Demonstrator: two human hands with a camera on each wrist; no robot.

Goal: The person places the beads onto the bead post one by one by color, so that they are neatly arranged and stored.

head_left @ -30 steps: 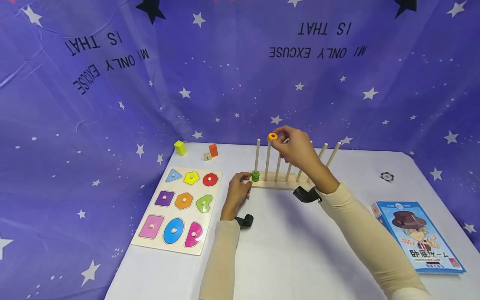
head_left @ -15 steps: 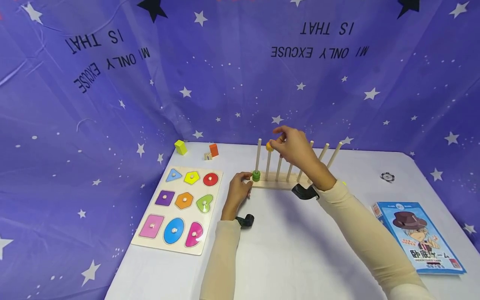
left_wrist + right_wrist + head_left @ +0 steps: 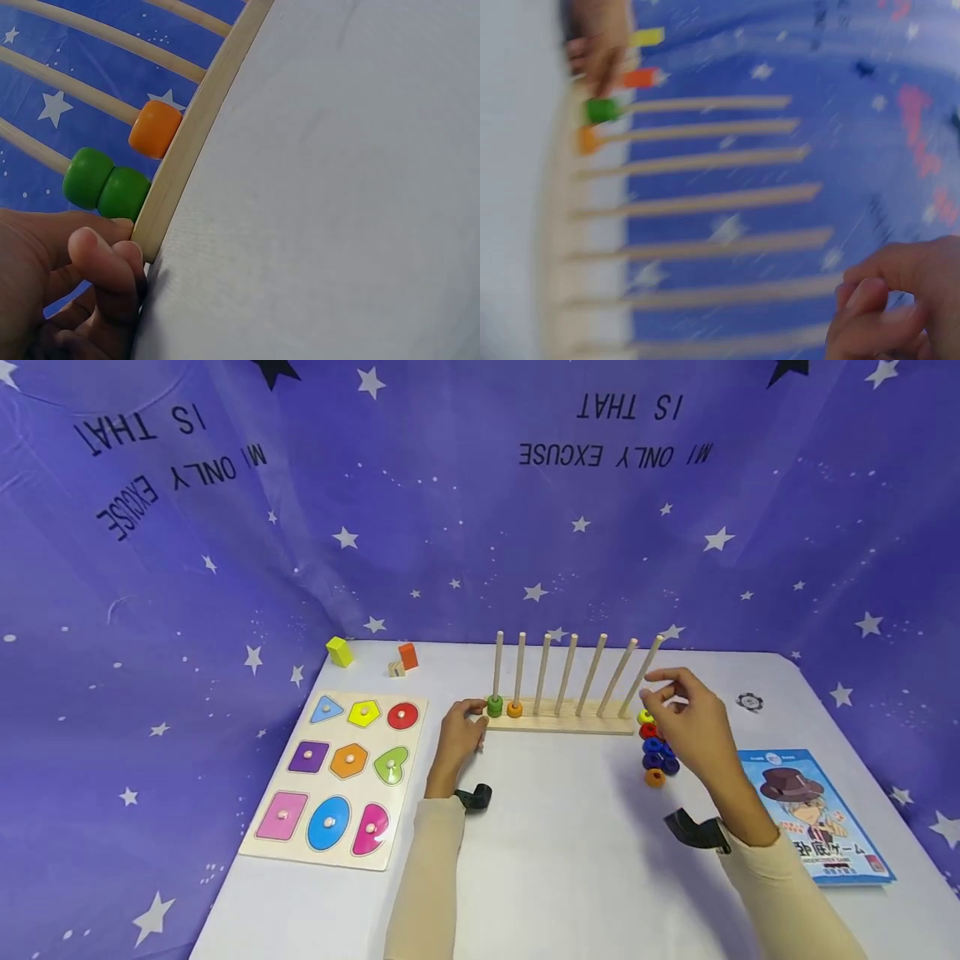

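A wooden peg rack (image 3: 558,724) with several upright dowels stands at the back of the table. Two green beads (image 3: 494,706) are stacked on its leftmost dowel, and one orange bead (image 3: 514,710) sits at the foot of the second. My left hand (image 3: 459,737) grips the rack's left end, with fingertips (image 3: 120,229) at the base beside the green beads. Nothing shows in my right hand (image 3: 696,727), whose fingers are loosely bent; it hovers beside the rightmost dowel, over loose beads. That cluster has blue beads (image 3: 652,761), an orange one, a red one and a yellow one, partly hidden.
On the left lies a shape puzzle board (image 3: 333,781) with knobbed pieces. Behind it are a yellow block (image 3: 340,652), an orange block (image 3: 408,656) and a small striped block (image 3: 397,670). A blue game box (image 3: 817,818) and a poker chip (image 3: 749,702) lie right.
The orange bead has left my right hand and dropped down the second dowel. My right hand has moved right and down to the loose beads. My left hand keeps its place on the rack.
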